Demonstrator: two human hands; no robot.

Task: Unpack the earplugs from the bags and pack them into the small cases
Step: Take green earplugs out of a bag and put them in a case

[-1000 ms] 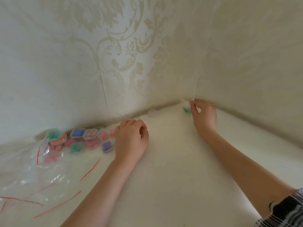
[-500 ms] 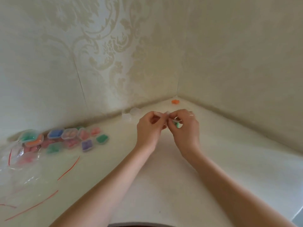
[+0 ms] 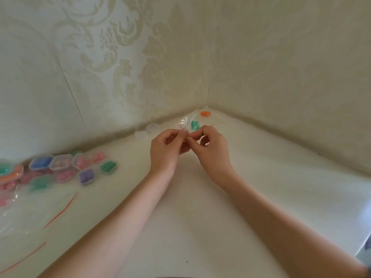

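A small clear bag (image 3: 185, 123) with green earplugs (image 3: 194, 125) inside is held up above the white table, near the corner. My left hand (image 3: 166, 151) pinches its mouth from the left, and my right hand (image 3: 210, 147) pinches it from the right. The fingertips of both hands meet at the bag's red seal line. Orange earplugs in another bag (image 3: 205, 113) lie in the far corner. Two empty clear cases (image 3: 150, 128) sit by the wall left of my hands.
Several small cases filled with coloured earplugs (image 3: 60, 169) are piled at the left by the wall. Large clear bags with red seal lines (image 3: 30, 213) lie flat at the front left. Patterned walls close in the table (image 3: 200, 217) at the back and right.
My right hand fetched the green-earplug bag from the corner and brought it toward me. My left hand left the table and joined it at the bag's mouth. The bag now stands higher between the fingers.
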